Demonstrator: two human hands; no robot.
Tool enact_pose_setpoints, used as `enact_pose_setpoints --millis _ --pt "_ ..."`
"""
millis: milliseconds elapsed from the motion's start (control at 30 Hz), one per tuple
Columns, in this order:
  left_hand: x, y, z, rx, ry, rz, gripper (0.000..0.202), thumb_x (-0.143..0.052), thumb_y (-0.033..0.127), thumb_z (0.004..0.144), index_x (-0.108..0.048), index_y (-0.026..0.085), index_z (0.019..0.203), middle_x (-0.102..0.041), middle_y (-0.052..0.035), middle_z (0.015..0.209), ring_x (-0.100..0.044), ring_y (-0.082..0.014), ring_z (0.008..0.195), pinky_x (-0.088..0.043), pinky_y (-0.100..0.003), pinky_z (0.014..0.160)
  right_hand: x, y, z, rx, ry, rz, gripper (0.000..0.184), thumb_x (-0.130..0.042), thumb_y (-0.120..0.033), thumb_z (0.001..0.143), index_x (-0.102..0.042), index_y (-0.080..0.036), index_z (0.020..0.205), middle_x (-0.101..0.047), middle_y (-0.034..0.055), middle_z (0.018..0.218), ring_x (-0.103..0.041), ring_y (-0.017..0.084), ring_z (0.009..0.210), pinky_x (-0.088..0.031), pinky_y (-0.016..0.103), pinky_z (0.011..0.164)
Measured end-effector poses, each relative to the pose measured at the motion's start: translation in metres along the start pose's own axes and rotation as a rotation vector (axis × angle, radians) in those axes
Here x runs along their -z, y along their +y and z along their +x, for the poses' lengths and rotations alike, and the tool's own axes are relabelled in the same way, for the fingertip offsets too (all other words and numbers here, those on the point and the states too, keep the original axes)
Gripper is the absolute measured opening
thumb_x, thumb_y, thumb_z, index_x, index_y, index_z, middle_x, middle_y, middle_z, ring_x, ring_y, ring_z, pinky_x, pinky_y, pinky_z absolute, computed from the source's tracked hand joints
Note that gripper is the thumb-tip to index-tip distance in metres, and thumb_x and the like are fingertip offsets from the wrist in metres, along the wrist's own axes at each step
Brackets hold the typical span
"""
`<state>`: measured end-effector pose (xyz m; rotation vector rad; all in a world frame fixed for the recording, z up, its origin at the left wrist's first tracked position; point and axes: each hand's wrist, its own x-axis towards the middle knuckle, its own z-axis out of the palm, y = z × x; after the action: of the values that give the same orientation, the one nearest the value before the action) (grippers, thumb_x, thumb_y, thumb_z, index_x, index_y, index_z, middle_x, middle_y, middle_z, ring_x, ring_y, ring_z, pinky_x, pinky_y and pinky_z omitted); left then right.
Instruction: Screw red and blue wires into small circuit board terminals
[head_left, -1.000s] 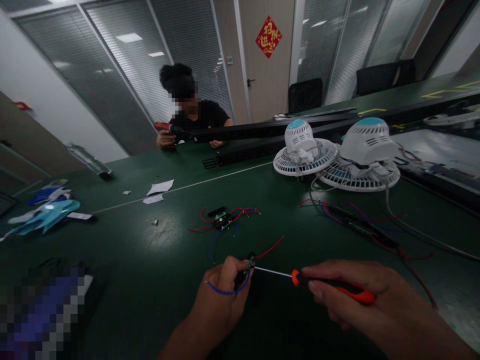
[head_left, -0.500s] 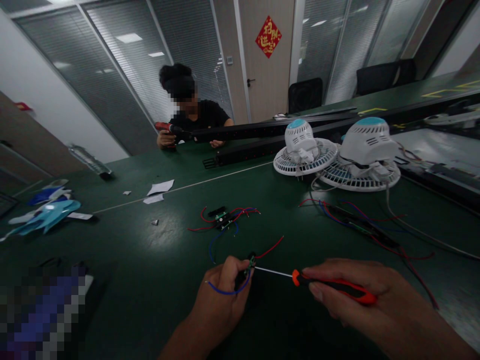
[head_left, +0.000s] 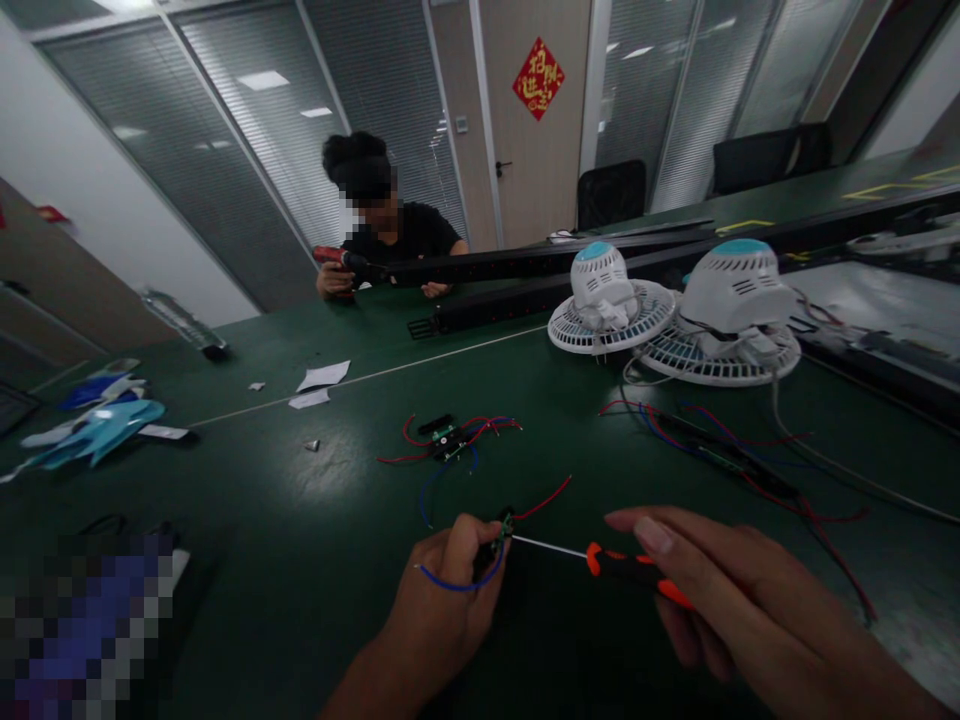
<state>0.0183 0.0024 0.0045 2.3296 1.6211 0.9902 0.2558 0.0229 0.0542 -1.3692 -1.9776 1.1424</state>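
Observation:
My left hand (head_left: 450,600) is shut on a small green circuit board (head_left: 505,524), with a blue wire (head_left: 457,585) looping under it and a red wire (head_left: 544,503) running up and to the right. My right hand (head_left: 712,590) grips a screwdriver with a red and black handle (head_left: 634,570). Its thin steel shaft (head_left: 549,546) reaches left, and the tip ends at the board. Contact there is hard to confirm because the tip is so small. Part of the handle is hidden by my fingers.
On the green workbench (head_left: 285,520) lie a wired black board (head_left: 448,438) and a wire bundle (head_left: 720,455). Behind them stand two white fan units (head_left: 611,315). A seated person (head_left: 397,235) holds a red drill (head_left: 334,257) beyond a long black strip (head_left: 525,265).
My right fingers have shifted on the screwdriver, now covering more of its handle, and the handle has tilted. My left hand and the board have barely moved.

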Motion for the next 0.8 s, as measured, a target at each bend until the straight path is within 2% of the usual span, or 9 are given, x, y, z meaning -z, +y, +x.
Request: enact_pose_setpoints --millis 133,200,467,800 --pt "0.0006 0.0006 0.0003 -0.007 -0.001 0.0 0.007 -0.051 0.015 0.086 -0.051 0.02 0.091 -0.066 0.0001 0.065 -0.063 -0.0127 0.051 -0.046 -0.019 0.045 0.0001 -0.0036 0.0032 -0.008 -0.008 0.021 0.043 -0.035 -0.046 0.095 -0.069 -0.02 0.091 -0.06 -0.0012 0.046 -0.058 0.014 0.041 -0.042 0.023 0.038" --pt "0.0008 0.0005 0.0003 -0.01 -0.001 -0.003 0.006 -0.051 0.016 0.087 -0.051 0.02 0.091 -0.066 0.0 0.066 -0.063 -0.0125 0.051 -0.046 -0.02 0.045 0.0004 -0.0044 0.0037 -0.014 -0.01 0.016 0.041 -0.037 -0.044 0.093 -0.069 -0.018 0.096 -0.062 -0.0006 0.047 -0.058 0.014 0.041 -0.042 0.023 0.038" --pt "0.001 -0.0004 0.0008 -0.017 0.002 0.008 0.005 -0.05 0.016 0.087 -0.051 0.019 0.09 -0.066 -0.0006 0.065 -0.062 -0.0126 0.05 -0.047 -0.02 0.044 -0.0008 -0.0024 0.0048 -0.072 -0.009 0.019 0.037 -0.042 -0.044 0.088 -0.067 -0.017 0.094 -0.065 0.0014 0.051 -0.06 0.014 0.042 -0.045 0.023 0.039" --pt "-0.0009 -0.0016 -0.0019 -0.014 0.008 0.01 0.006 -0.051 0.016 0.087 -0.05 0.019 0.091 -0.065 0.0002 0.065 -0.061 -0.0126 0.049 -0.047 -0.021 0.044 0.0009 -0.0029 0.0038 -0.049 0.026 0.037 0.033 -0.046 -0.045 0.085 -0.067 -0.02 0.086 -0.065 0.0015 0.053 -0.062 0.015 0.042 -0.048 0.023 0.039"
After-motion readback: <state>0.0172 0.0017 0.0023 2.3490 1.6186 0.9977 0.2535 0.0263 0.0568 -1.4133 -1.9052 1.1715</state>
